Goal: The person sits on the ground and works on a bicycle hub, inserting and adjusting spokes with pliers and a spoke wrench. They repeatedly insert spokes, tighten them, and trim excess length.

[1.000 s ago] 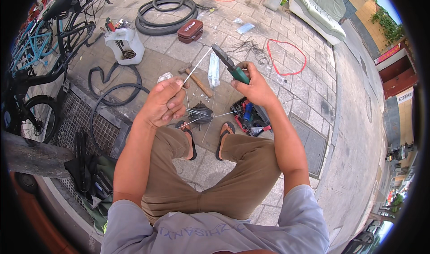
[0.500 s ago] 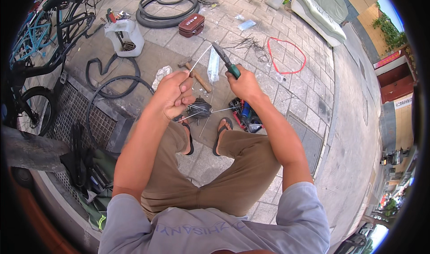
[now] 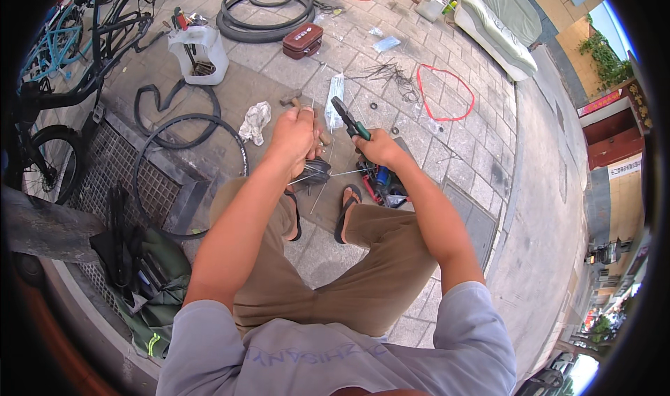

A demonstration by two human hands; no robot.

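My left hand (image 3: pixel 295 136) is closed around a thin metal spoke; only a short, faint length of it shows above the fist. My right hand (image 3: pixel 380 147) grips green-handled pliers (image 3: pixel 352 120), their dark jaws pointing up and left, apart from the left fist. Below the left hand, a dark wheel hub (image 3: pixel 317 173) with several spokes sits on the ground by my feet, partly covered by that hand. A hammer (image 3: pixel 289 98) lies beyond the left fist, its wooden handle mostly hidden. Past the pliers lies a pale blue face mask (image 3: pixel 335 96).
Red and blue tools (image 3: pixel 382 178) lie by my right foot. A white cloth (image 3: pixel 255 122), black inner tube (image 3: pixel 215 110) and cut-open plastic jug (image 3: pixel 208 64) are to the left. Tyres (image 3: pixel 265 30), a brown case (image 3: pixel 302 41), loose wires (image 3: pixel 398 75) and a red loop (image 3: pixel 457 117) lie farther off.
My left hand has moved right, over the hammer handle, and the spoke has swung more upright. The pliers have come slightly lower, and the spoke no longer reaches toward their jaws.
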